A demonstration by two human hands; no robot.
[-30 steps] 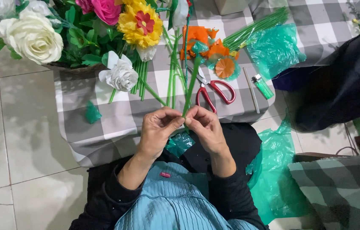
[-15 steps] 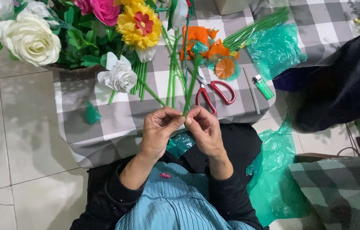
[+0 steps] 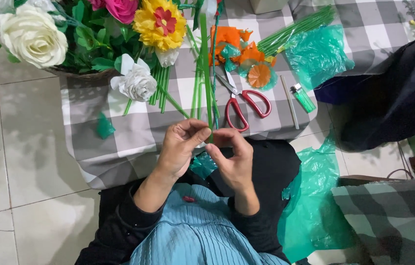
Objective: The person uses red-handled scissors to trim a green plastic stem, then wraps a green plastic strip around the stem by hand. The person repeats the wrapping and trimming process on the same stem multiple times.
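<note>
Pinching a thin green stem (image 3: 207, 73) between the fingertips of both my hands, I hold its lower end just above my lap; my left hand (image 3: 182, 146) curls round it from one side, my right hand (image 3: 233, 158) meets it from the other, thumbs close together. How the stem ends under my fingers is hidden, and its top runs out of view beyond the bench's far edge. A crumpled scrap of green film (image 3: 202, 164) peeks out below my hands, mostly covered by them. Beyond my hands lies the bench (image 3: 119, 132) under a grey and white checked cloth, soft and hanging in folds. Just past my right hand rest scissors (image 3: 242, 104) with red looped handles; further off, orange petal pieces (image 3: 239, 44) and a green lighter (image 3: 303, 97). Past my left hand sits a small white fabric rose (image 3: 137, 83), and a cream rose (image 3: 31, 37) further left, partly cut off
</note>
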